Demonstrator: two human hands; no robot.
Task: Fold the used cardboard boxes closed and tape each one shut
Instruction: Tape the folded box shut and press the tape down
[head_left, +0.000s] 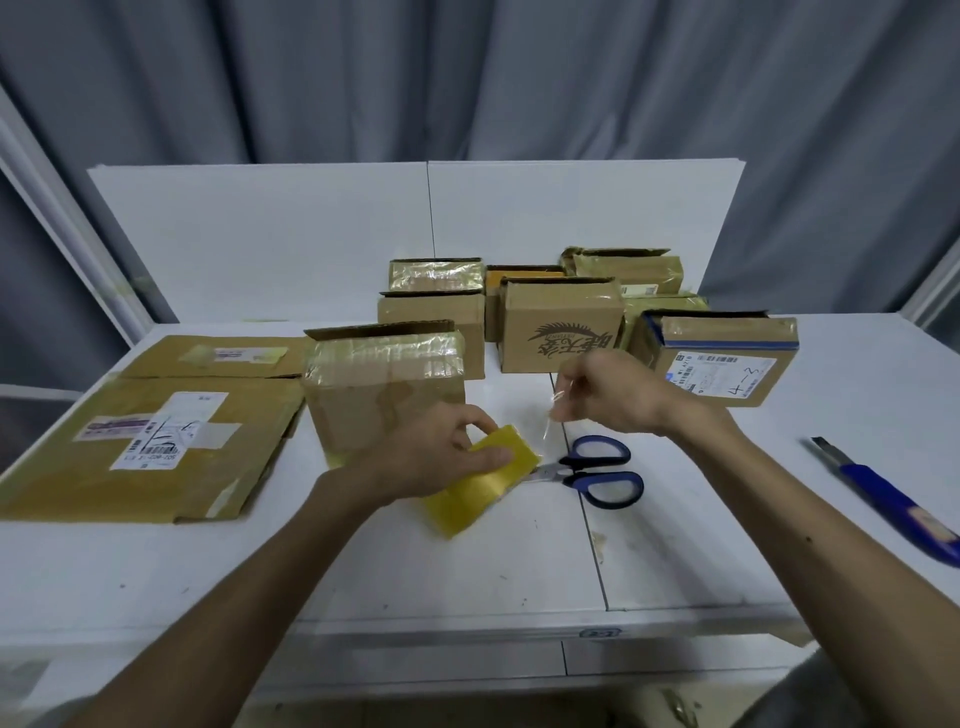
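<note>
White counter with a central seam, backed by two upright white panels; pleated grey-blue curtain behind; white frame posts at both sides; even, diffuse light.

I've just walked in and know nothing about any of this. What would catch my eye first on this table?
In the centre, the left hand grips a yellow tape roll while the right hand pinches its clear loose end, drawn upward. Blue-handled scissors lie just right of the roll. Behind stands a cluster of taped cardboard boxes, with flattened cardboard at the left.
</note>
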